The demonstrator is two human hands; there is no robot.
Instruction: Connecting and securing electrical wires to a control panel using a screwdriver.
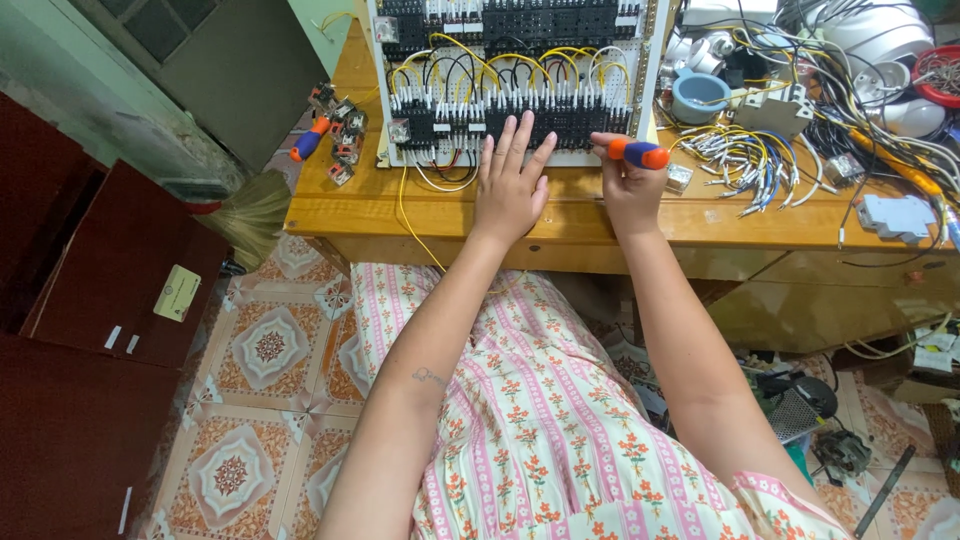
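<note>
A white wiring board [650, 60] with rows of black terminal blocks and yellow and black wires lies on a wooden table [420, 215]. My left hand [510, 185] rests flat, fingers spread, on the board's near edge and holds nothing. My right hand [628, 190] is closed around a screwdriver with an orange and blue handle [640, 153], held sideways at the board's lower right corner.
A second orange and blue screwdriver [308, 142] and small relays [345, 125] lie at the table's left. Loose wires with ferrules [745, 160], a blue bowl [698, 96], a red bowl [940, 75] and white parts crowd the right. A broom [250, 215] leans below left.
</note>
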